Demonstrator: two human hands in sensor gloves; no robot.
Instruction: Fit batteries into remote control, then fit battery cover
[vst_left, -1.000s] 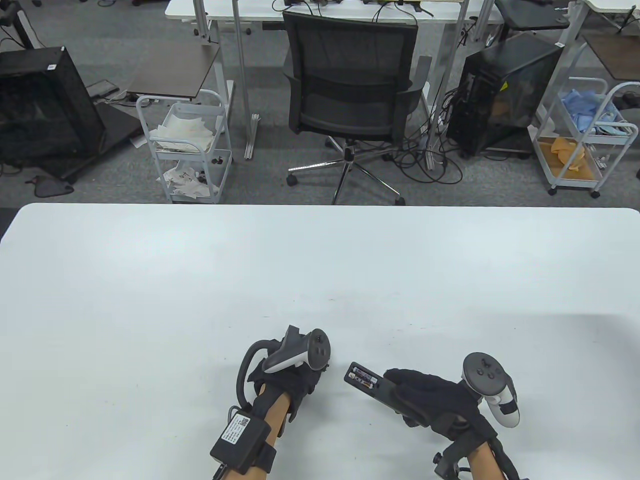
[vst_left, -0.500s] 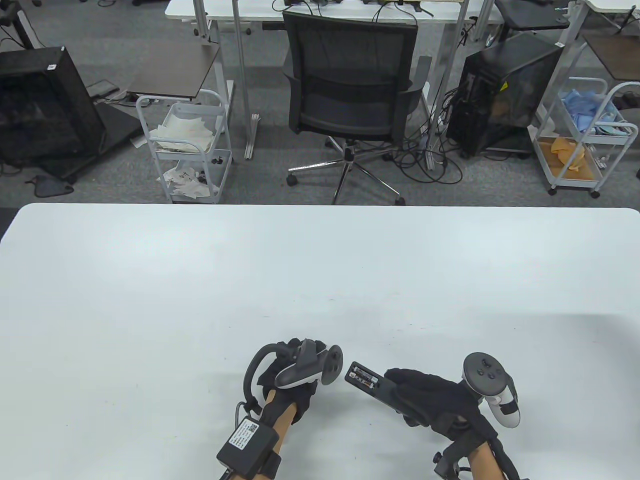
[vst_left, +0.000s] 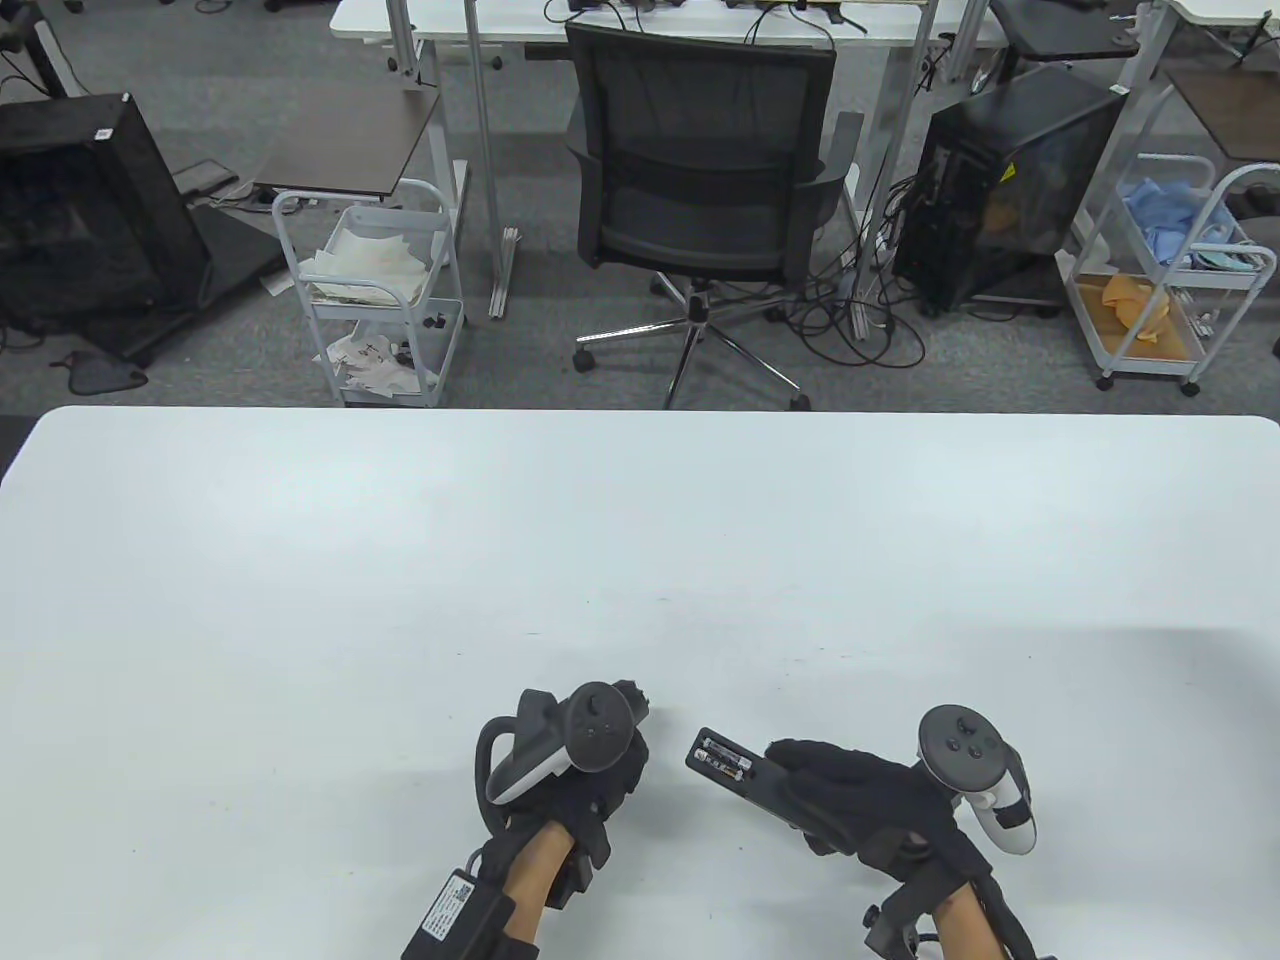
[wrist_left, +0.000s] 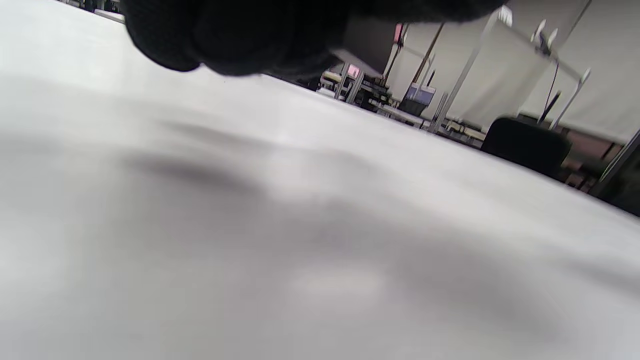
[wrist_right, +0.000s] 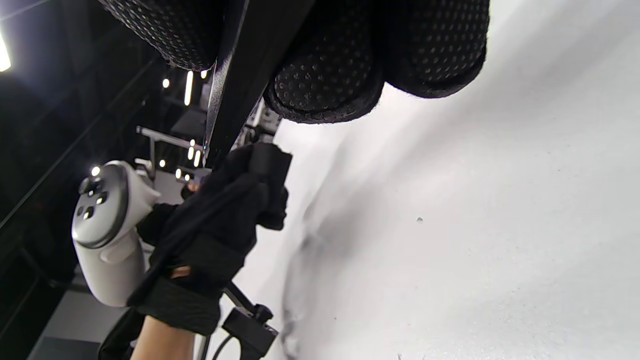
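My right hand (vst_left: 815, 790) grips the black remote control (vst_left: 745, 775) just above the white table (vst_left: 640, 560), back side up. Its open battery compartment (vst_left: 725, 760) points left and shows two batteries inside. In the right wrist view my fingers (wrist_right: 325, 80) wrap the remote (wrist_right: 250, 60). My left hand (vst_left: 625, 715) is closed, a short way left of the remote's open end. In the right wrist view it (wrist_right: 220, 220) pinches a small flat black piece, the battery cover (wrist_right: 270, 160). The left wrist view shows only dark fingers (wrist_left: 240, 35) over the table.
The white table (wrist_left: 300, 225) spreads wide ahead and to both sides of the hands. Beyond its far edge stand an office chair (vst_left: 700, 180), white carts (vst_left: 375, 300) and desks, all off the table.
My left hand has rolled so its tracker now faces up, and it has drawn slightly back and left from the remote. My right hand and the remote have barely moved.
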